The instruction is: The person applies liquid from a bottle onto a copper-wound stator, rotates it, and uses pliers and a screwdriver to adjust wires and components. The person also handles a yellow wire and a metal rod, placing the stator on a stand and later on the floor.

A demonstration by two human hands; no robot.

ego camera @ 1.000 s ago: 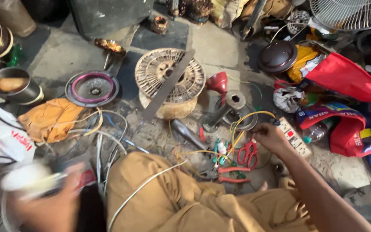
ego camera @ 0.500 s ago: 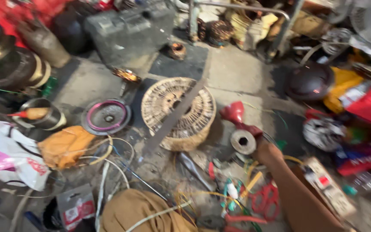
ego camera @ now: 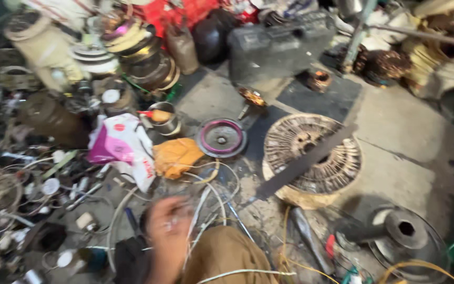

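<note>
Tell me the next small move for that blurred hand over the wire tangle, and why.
Probably lower the left hand a little onto the loose white and yellow wires beside the knee: it hovers blurred just over them, apparently empty. The right hand is out of view.

Round wound fan stator (ego camera: 311, 158) with a dark flat bar (ego camera: 306, 162) across it, purple-rimmed disc (ego camera: 221, 138), orange cloth (ego camera: 177, 156), pink-and-white plastic bag (ego camera: 122, 147), grey tool case (ego camera: 279, 44), grey metal hub (ego camera: 405, 231) on the concrete floor (ego camera: 395, 126)
</note>
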